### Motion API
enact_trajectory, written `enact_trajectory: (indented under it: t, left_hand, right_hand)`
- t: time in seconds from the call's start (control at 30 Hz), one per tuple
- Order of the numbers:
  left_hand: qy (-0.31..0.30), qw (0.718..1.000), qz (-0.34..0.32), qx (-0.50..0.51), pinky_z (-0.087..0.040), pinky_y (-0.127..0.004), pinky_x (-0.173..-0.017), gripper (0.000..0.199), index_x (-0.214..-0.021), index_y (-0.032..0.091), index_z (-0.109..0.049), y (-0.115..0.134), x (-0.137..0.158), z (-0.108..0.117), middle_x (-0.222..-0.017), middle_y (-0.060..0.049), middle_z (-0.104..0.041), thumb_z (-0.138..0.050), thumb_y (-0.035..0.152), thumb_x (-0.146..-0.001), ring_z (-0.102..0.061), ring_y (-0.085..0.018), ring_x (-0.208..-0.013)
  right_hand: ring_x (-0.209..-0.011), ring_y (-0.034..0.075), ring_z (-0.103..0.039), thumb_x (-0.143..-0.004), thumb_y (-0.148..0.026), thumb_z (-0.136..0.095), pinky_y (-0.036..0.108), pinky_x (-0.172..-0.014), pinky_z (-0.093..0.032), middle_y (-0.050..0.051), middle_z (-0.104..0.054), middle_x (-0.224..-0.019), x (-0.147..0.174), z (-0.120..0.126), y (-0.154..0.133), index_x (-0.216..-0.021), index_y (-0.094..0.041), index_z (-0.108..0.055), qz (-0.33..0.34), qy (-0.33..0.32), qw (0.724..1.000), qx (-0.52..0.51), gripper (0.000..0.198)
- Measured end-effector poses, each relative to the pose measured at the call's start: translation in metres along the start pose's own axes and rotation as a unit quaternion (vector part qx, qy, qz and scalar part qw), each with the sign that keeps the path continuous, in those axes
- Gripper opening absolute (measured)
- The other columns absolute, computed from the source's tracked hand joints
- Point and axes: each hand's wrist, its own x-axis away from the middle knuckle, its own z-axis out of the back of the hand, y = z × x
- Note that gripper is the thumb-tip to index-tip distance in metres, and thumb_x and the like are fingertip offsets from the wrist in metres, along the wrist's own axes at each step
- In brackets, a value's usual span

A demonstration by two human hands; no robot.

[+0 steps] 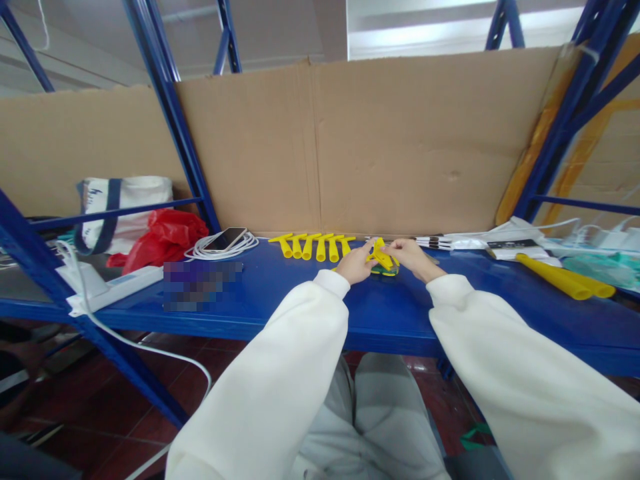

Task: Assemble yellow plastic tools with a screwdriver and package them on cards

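Note:
Above the blue shelf top, my left hand (356, 264) is closed on a yellow plastic T-shaped piece (382, 256) from its left side. My right hand (413, 257) meets the same piece from the right, its thumb and fingertips pinched at the upper edge. Directly under the piece lies a small green and yellow object (386, 270); the hands and the piece hide part of it, and its kind cannot be made out. Just left of my left hand, several similar yellow T-shaped pieces (321, 247) stand in a row, their round tube ends facing me.
Long yellow tapered tubes (560, 277) lie at the right beside white packets (517, 251) and cables. On the left are a phone (227, 239) on a coiled white cable, a power strip (127, 287) and a red bag (167, 235). Cardboard (390, 147) closes the back between blue posts.

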Motion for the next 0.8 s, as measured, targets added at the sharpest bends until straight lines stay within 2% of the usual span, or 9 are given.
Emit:
enact_trajectory:
  t: [0.43,0.8]
  left_hand:
    - [0.004,1.0,-0.002,0.002,-0.049,-0.038,-0.102,0.063,-0.152,0.015,-0.037,0.0008,0.0007,0.0004,-0.126,-0.016,-0.067,-0.057,0.02,-0.093,-0.063,-0.026,-0.119]
    - [0.019,1.0,-0.01,0.011,-0.047,-0.038,-0.105,0.063,-0.152,0.014,-0.039,-0.0037,-0.0015,-0.0042,-0.13,-0.016,-0.066,-0.058,0.02,-0.092,-0.062,-0.026,-0.122]
  right_hand:
    - [-0.051,0.009,-0.037,-0.053,-0.057,-0.081,0.025,-0.053,-0.032,-0.005,-0.043,-0.047,0.0005,0.0013,0.0023,-0.049,-0.02,-0.048,0.011,-0.008,1.0,0.006,0.049]
    - [-0.056,0.011,-0.044,-0.052,-0.051,-0.085,0.025,-0.056,-0.039,-0.004,-0.051,-0.056,-0.0012,0.0014,0.0051,-0.058,-0.021,-0.051,0.03,-0.005,0.999,-0.026,0.045]
